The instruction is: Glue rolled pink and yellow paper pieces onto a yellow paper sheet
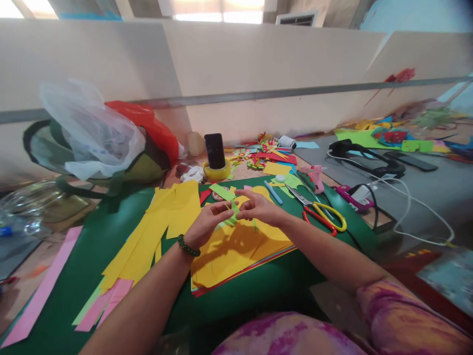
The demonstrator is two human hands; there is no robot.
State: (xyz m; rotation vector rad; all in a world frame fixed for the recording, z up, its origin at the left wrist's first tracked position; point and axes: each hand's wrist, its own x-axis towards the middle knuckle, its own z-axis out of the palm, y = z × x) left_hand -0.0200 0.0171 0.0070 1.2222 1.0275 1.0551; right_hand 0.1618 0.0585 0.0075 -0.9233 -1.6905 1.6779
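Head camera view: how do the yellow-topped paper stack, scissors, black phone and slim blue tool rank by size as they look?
Largest to smallest:
Yellow-topped paper stack
Scissors
Black phone
Slim blue tool

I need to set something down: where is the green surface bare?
Bare green surface lies left, between the long pink strip and yellow strips; also between the yellow paper stack and patterned clothing. Crowded: the far edge, by phone and tape roll; right, around the scissors.
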